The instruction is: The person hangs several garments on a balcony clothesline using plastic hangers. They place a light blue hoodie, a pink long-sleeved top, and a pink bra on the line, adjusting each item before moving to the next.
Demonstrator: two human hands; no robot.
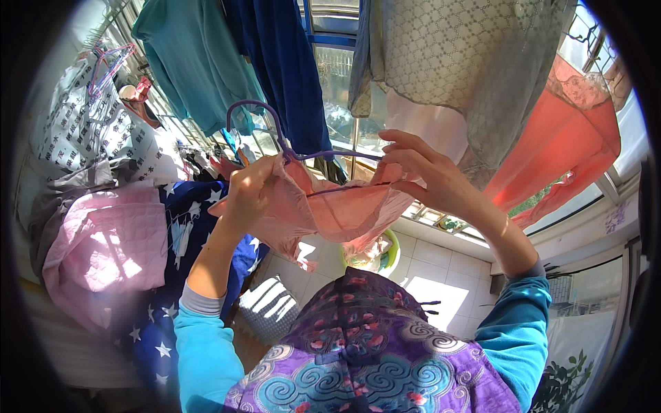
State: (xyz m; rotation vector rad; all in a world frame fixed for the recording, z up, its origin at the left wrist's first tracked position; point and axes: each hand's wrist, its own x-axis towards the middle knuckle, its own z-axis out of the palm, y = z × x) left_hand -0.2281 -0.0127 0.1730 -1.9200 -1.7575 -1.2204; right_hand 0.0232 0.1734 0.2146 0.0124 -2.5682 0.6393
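Up in front of my chest I hold a thin salmon-pink garment (344, 217) together with a purple clothes hanger (280, 131). The hanger's hook points up and to the left. My left hand (249, 193) is closed on the cloth just below the hook. At the hanger's other end, my right hand (430, 172) pinches the cloth between thumb and fingers, some fingers stretched out. The hanger's lower bar shows partly through the garment's opening. Loose edges of the cloth dangle between my forearms.
Hanging ahead are a teal top (196, 62), dark blue trousers (282, 69), a beige patterned garment (461, 62) and a coral garment (564, 131). A green-rimmed basin (394, 255) holding clothes stands below. Left are a pink quilted cloth (113, 241) and star-patterned blue fabric (162, 347).
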